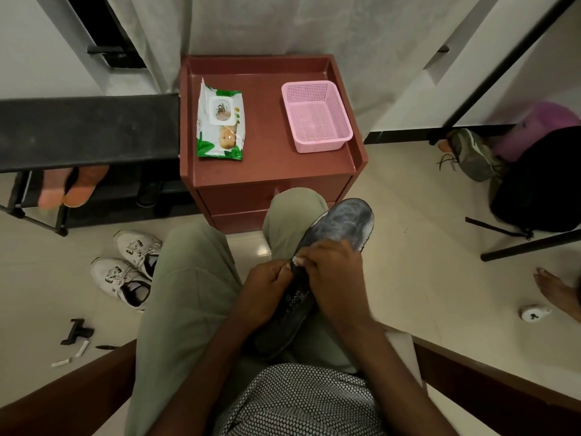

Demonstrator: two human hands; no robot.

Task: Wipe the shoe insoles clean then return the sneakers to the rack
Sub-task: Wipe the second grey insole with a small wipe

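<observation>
Both hands (pixel 301 278) curled round insole (pixel 339 225)

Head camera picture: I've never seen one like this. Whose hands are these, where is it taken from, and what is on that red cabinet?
There is no machine here. A seated person wears a camera on the head, looking down at their own lap. The left hand holds a dark insole, and the right hand presses a small white wipe against it. On the red cabinet lie a pack of wet wipes and a pink basket. Two white sneakers stand on the floor at the left, near a black shoe rack.
</observation>
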